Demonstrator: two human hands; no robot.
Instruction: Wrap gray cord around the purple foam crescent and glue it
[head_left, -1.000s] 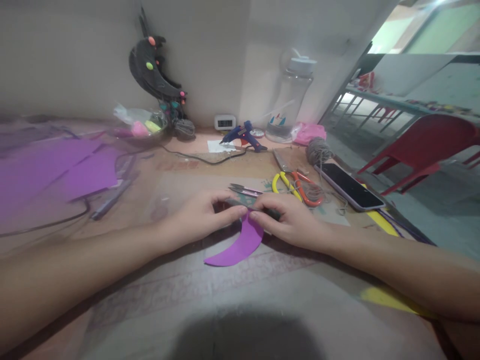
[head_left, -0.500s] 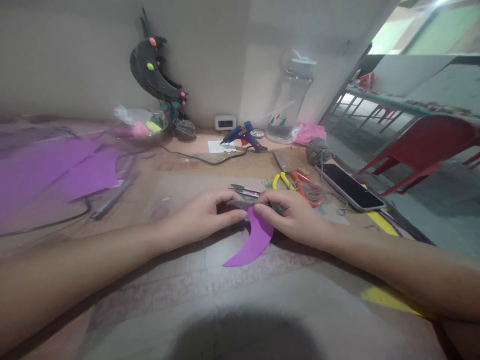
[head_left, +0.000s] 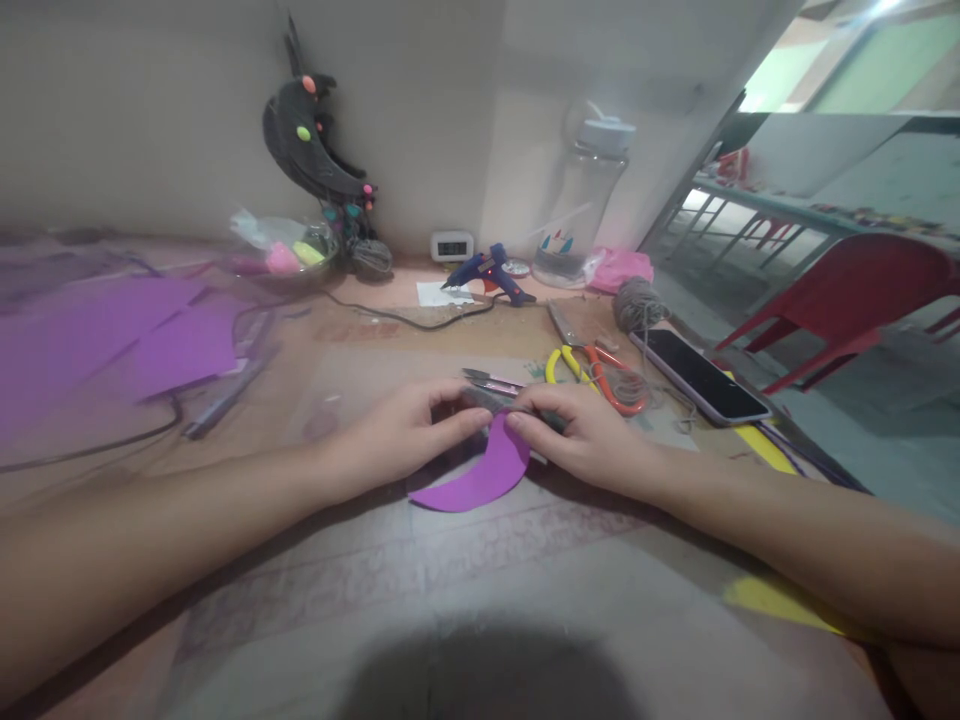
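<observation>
Dim, soft focus; left edge blurred, warped.

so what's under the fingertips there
The top edge of a purple crescent and a dark strip, pinched by the left hand and right hand, on the table. The fingers cover how the two meet.

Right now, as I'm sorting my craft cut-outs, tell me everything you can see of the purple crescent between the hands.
The purple crescent is a flat, curved cut-out, plain and matte, seemingly thin foam or paper. It lies on the table, pointed tail toward the left, its upper end pinched by the fingers of the left hand and the right hand, against a dark narrow piece.
</observation>
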